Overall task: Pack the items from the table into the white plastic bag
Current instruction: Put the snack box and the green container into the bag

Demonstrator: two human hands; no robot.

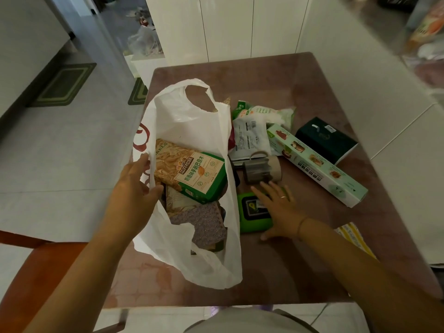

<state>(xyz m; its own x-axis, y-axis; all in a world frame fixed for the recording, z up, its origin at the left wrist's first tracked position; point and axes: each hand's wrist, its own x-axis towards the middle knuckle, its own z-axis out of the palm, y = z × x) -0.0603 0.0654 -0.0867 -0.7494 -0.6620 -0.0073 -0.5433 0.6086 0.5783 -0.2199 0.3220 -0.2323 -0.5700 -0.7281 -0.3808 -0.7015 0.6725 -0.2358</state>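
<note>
Tabletop [312, 92]: half-full white bag [192, 118], rim in grip of left hand [134, 186], right hand [280, 210] flat

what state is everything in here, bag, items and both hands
white plastic bag: open, partly filled
snack box: inside the bag, on top
left hand: grips the bag rim
right hand: flat, fingers straight, on the green case
green case: flat on the table beside the bag
grey cup: lying on its side on the table
long box: closed, flat on the table
</note>
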